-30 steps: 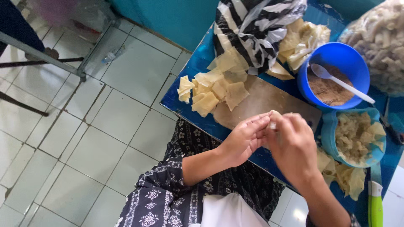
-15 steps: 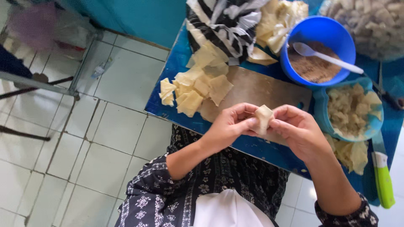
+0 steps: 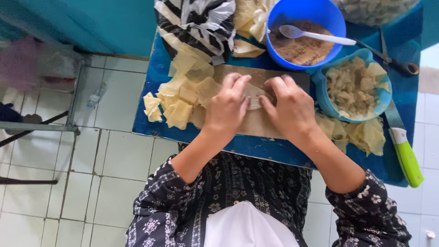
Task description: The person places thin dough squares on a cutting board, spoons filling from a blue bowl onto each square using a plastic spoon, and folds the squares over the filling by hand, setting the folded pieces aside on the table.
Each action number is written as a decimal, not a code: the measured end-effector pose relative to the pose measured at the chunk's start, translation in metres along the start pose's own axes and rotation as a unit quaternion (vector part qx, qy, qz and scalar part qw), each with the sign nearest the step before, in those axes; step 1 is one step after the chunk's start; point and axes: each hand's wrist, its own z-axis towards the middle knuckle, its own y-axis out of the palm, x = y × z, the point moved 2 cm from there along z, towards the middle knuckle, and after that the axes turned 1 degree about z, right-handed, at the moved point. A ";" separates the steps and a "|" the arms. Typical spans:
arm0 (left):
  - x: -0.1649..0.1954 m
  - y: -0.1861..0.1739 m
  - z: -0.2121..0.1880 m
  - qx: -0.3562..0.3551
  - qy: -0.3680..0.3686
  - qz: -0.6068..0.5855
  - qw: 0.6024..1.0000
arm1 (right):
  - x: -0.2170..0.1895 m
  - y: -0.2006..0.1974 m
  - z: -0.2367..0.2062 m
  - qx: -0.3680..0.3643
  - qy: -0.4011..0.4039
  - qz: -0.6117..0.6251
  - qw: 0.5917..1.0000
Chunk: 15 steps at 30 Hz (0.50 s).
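Pale square wrappers [image 3: 180,103] piled at left on blue table [image 3: 146,126]; left hand [image 3: 227,106] and right hand [image 3: 291,107] pinching one wrapper [image 3: 254,96] (possibly folded) over wooden board [image 3: 256,123]; light blue bowl [image 3: 354,87] of dumplings, green-handled knife [image 3: 406,155] at right.

Brightness: bright, even daylight across the whole view.
Light source: diffuse, no lamp in view (direction hard to tell).
Shadows: soft and faint, a light one under the hands on the table [image 3: 256,146].
Glare: mild sheen on the white floor tiles [image 3: 119,155] and the plastic spoon [image 3: 315,34].
Blur: slight softness at the far left edge.
Distortion: wide-angle bending at the corners.
Focus: centre sharp.
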 end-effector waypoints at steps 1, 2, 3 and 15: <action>0.002 -0.001 -0.001 -0.001 -0.012 0.017 1.000 | -0.001 -0.006 -0.002 0.010 -0.008 -0.018 1.000; 0.003 -0.001 -0.002 -0.001 -0.024 0.033 0.999 | 0.000 -0.014 -0.004 0.012 -0.004 0.000 1.000; 0.003 -0.003 -0.003 -0.002 -0.022 0.038 0.999 | 0.003 -0.024 -0.006 0.015 0.000 0.016 1.000; 0.029 -0.017 -0.015 0.017 0.003 0.027 0.999 | 0.037 -0.068 -0.072 -0.042 0.033 -0.014 0.998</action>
